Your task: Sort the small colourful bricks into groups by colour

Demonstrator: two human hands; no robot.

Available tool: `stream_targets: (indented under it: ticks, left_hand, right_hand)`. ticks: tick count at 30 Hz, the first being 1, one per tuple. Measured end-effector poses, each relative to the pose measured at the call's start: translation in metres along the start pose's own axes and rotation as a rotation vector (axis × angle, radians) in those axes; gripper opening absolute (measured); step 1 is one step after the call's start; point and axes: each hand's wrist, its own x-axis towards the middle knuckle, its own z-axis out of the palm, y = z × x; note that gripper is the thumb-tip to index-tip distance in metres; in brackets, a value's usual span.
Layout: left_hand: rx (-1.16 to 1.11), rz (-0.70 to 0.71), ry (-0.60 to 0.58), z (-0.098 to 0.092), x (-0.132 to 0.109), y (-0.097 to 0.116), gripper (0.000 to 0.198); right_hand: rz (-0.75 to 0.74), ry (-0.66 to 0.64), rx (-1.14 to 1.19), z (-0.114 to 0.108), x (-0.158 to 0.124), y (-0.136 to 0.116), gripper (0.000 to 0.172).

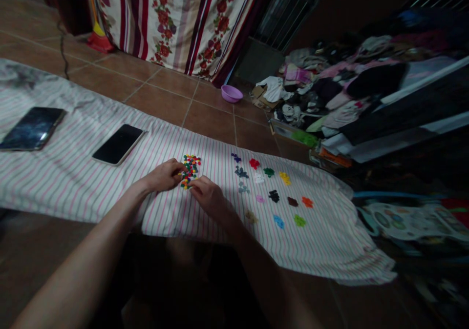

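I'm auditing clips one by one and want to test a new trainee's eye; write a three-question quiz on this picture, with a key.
1. True or false: the purple bowl stands on the striped cloth.
2. The left hand and right hand are both nearest to: (A) the phone, (B) the mixed-colour pile, (C) the yellow cluster.
3. Fill in: of the single-colour clusters, the one farthest right in the picture is ___.

Key: 1. False, it stands on the tiled floor. 2. B. 3. Orange.
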Motion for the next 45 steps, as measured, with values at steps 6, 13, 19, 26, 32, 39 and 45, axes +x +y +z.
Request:
stream_targets:
  ticks: [6, 13, 19, 26, 32, 39, 45]
  left_hand:
    - [0.000, -0.004, -0.019, -0.001, -0.001, 0.002, 0.032]
    - [-0.013, -0.013, -0.029, -0.002, -0.002, 0.005, 0.036]
    - [-0.007, -0.013, -0.028, -0.001, -0.001, 0.005, 0.034]
    - [-0.023, -0.022, -0.031, -0.003, -0.002, 0.009, 0.034]
    - [-0.004, -0.005, -0.025, -0.003, 0.000, 0.005, 0.030]
    - [0.015, -0.018, -0.036, -0.004, 0.000, 0.007, 0.032]
    - [0.008, -0.042, -0.059, -0.007, 0.000, 0.011, 0.034]
  right_hand:
    - [0.046, -0.009, -0.098, 0.003, 0.002, -0.005, 0.012]
    - [0.003, 0.021, -0.098, 0.005, 0.000, -0.006, 0.010]
    - [0.002, 0.100, -0.016, 0.008, -0.002, -0.002, 0.013]
    - [0.113, 0.165, 0.111, 0.000, -0.005, 0.000, 0.018]
    - [0.201, 0.275, 0.157, -0.008, -0.009, 0.010, 0.015]
    - [0.283, 0.388, 0.171, -0.037, -0.010, 0.035, 0.017]
    - [0.433, 0.511, 0.174, -0.067, -0.017, 0.063, 0.024]
